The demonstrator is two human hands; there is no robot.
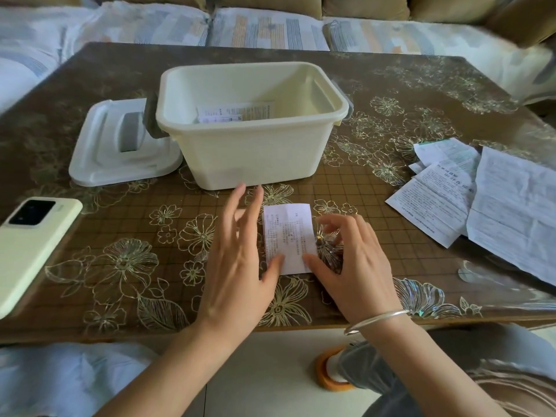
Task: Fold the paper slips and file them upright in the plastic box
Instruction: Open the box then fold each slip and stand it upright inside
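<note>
- Head view: paper slip lies flat on the bench, just nearer than the plastic box.
- Hands: left hand spread, right hand loosely bent, thumbs pressing its near edge.
- Likely light, limp and slippery; pinch a short edge.

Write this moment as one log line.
step: folding | left hand: thumb presses paper slip | right hand: thumb on slip | plastic box: open, holds filed slips | lid: off, left | loose slips: right
</note>
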